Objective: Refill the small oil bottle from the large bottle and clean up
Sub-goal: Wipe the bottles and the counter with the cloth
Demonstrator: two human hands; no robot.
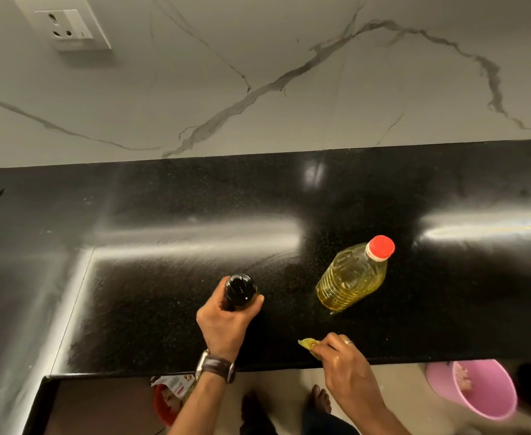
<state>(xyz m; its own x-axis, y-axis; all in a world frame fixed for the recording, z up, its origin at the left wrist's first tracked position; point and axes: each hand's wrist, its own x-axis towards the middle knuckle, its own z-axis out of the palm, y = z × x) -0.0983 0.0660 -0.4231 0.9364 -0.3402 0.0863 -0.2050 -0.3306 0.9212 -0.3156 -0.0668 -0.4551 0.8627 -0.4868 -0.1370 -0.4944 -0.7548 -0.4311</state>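
A small oil bottle (pixel 240 290) with a dark cap stands on the black counter (pixel 163 277), and my left hand (pixel 225 321) is wrapped around its body. To its right stands the large clear bottle (pixel 352 277) of yellow oil, its red cap (pixel 381 247) on. Near the counter's front edge my right hand (pixel 339 353) pinches a small yellowish cloth (pixel 308 343) against the surface. A ring shows on that hand and a watch on the left wrist.
A marble wall with a white socket plate (pixel 66 25) rises behind the counter. On the floor below are a pink bucket (pixel 477 390) at the right, a red bin (pixel 163 403) with packaging, and bare feet (pixel 320 400).
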